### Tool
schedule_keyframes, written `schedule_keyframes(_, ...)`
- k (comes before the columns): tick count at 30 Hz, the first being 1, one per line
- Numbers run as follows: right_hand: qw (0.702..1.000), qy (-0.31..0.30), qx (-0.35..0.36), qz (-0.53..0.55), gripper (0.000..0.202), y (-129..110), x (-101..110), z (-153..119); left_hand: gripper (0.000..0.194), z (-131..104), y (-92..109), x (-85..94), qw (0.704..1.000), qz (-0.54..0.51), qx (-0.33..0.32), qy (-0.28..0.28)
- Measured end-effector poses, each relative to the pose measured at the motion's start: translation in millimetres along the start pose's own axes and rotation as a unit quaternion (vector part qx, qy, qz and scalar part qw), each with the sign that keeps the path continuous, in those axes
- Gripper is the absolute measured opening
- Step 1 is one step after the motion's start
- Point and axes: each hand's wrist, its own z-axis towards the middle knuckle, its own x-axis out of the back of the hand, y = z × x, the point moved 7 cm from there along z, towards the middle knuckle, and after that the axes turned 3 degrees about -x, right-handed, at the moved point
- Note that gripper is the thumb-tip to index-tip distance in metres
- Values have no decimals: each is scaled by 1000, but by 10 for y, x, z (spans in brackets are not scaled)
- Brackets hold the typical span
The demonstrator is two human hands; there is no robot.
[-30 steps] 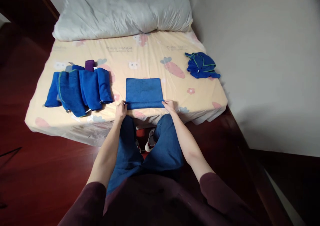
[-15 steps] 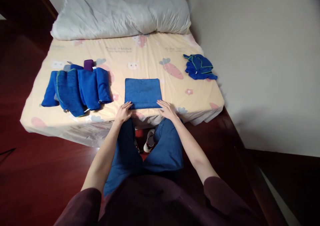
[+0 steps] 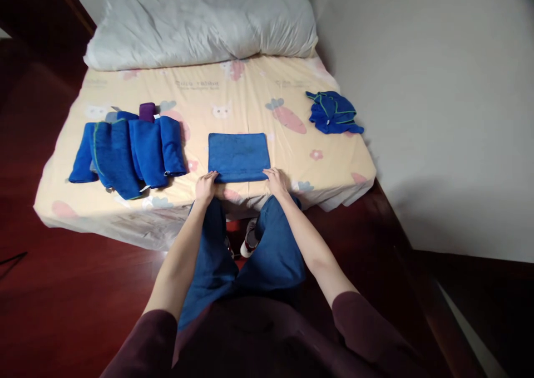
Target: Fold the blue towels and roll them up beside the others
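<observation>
A blue towel, folded into a flat rectangle, lies near the front edge of the bed. Its near edge shows a narrow fold or roll. My left hand is closed on the near left corner, fingers curled over the cloth. At the near right corner, my right hand pinches the same edge. Both thumbs are mostly hidden. To the left sits a row of rolled blue towels, one with green edging, with a purple roll behind them.
A crumpled heap of blue cloth with green trim lies at the bed's right side. Behind is a large white quilt. The bed has a patterned yellow sheet. A wall stands on the right.
My fingers, flatter on the towel before, are now curled in at its near corners. My right hand has shifted slightly left. The towel itself stays in place.
</observation>
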Motion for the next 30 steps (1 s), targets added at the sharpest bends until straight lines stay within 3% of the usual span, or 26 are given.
schedule_keyframes(5,999,40,11,25,59,114,71,-44,59,-139,26,28,1000,-15,-6,-13)
schedule_keyframes(11,998,20,36,43,46,243,169,-98,59,-193,-104,56,998,-52,25,9)
schedule_keyframes(19,993,31,-54,102,36,413,166,4,33,-133,-319,136,992,-40,94,71)
schedule_keyframes(23,984,67,-104,131,7,502,156,43,20,-130,-313,161,992,-22,109,65)
schedule_keyframes(30,980,100,-125,120,39,555,194,45,36,-138,-164,196,986,79,144,21)
